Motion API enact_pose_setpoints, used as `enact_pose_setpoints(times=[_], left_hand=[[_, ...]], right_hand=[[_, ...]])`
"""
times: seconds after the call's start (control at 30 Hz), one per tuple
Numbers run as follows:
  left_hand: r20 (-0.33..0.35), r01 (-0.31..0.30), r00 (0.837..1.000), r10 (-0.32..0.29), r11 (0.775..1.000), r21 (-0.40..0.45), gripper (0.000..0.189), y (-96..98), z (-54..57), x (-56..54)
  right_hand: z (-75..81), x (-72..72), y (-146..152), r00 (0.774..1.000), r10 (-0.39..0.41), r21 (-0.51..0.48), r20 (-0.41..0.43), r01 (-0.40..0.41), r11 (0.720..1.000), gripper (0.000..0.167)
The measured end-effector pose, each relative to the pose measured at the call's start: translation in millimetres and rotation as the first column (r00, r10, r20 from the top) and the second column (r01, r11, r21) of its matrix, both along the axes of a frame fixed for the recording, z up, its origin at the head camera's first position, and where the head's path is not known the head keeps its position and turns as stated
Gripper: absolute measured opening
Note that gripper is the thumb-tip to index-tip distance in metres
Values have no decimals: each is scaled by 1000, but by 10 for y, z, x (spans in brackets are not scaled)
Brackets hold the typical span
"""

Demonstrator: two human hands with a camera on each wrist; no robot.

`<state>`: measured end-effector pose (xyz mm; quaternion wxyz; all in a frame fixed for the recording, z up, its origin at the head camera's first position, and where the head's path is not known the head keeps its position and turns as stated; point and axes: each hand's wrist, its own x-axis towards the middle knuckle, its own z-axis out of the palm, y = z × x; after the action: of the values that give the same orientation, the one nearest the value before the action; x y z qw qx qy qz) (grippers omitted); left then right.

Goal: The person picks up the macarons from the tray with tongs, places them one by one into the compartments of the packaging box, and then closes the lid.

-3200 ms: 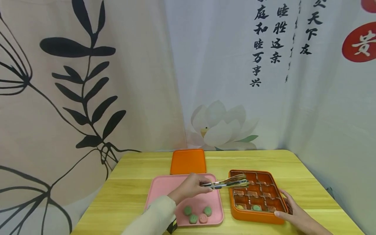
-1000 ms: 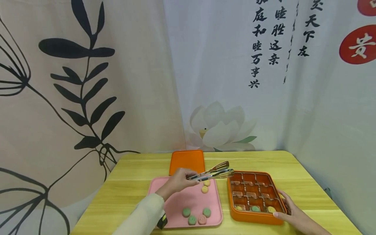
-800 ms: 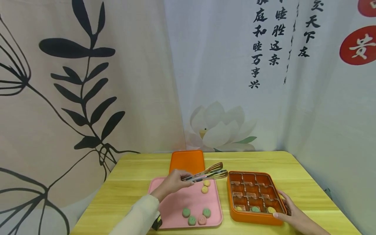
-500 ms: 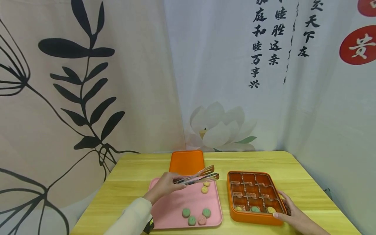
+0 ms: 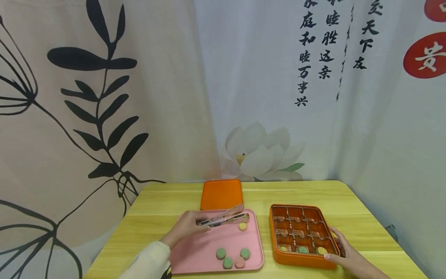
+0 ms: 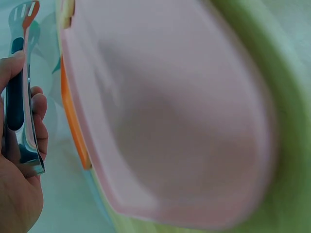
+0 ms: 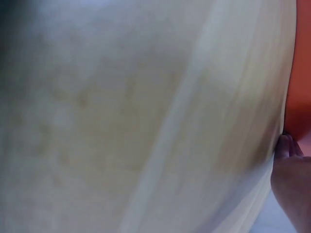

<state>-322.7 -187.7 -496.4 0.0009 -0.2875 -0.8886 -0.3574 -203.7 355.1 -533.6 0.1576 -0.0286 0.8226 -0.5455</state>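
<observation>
In the head view my left hand [image 5: 188, 226] grips metal serving tongs [image 5: 226, 219] above the pink tray [image 5: 195, 254]. The tips of the tongs are spread apart and overlap the area by a yellow round cookie [image 5: 242, 226]. Nearer me on the tray lie green cookies [image 5: 221, 254] and a pink cookie [image 5: 239, 262]. The left wrist view shows thumb and fingers wrapped round the tongs [image 6: 17, 97]. My right hand [image 5: 348, 254] holds the near right corner of an orange divided box [image 5: 303, 260], thumb on its front. In its near row sit a yellow, a green and another yellow cookie [image 5: 321, 250].
Behind the tray an orange lid-like panel [image 5: 222, 195] lies on the yellow wood-grain table [image 5: 156, 201]. A printed curtain [image 5: 174, 97] hangs behind the table.
A yellow cookie now sits in the box's near right compartment. My left hand and the tongs have moved left from over the box to over the tray. My right hand stays on the box.
</observation>
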Motion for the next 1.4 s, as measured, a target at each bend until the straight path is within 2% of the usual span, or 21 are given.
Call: enact_pose_setpoints(times=[0.17,0.4,0.7,1.0,1.13,1.4], left_hand=[[-60,28,998,-29,999,-16,12,-50,-82,-3],[-9,43,999,-43,999,28,14,-88,-162,34],[16,28,999,-29,999,19,15,-95,-197,81],[-20,50,999,-50,999,11,14,-97,-272,107],[-36,53,998,-53,999,0,15,-81,-273,126],[-12,61,998,-61,998,22,15,-55,-312,122]], right_hand=[[-10,-5,10,1000,1,-10,10,0,1000,89],[-22,-8,4,1000,-18,-1,10,18,1000,89],[-3,7,-8,1000,-17,14,1,17,1000,89],[3,9,-8,1000,-14,-1,9,14,1000,89],[4,19,-9,1000,-6,9,-2,6,1000,88],[-7,28,-1,1000,2,23,-27,-1,1000,86]])
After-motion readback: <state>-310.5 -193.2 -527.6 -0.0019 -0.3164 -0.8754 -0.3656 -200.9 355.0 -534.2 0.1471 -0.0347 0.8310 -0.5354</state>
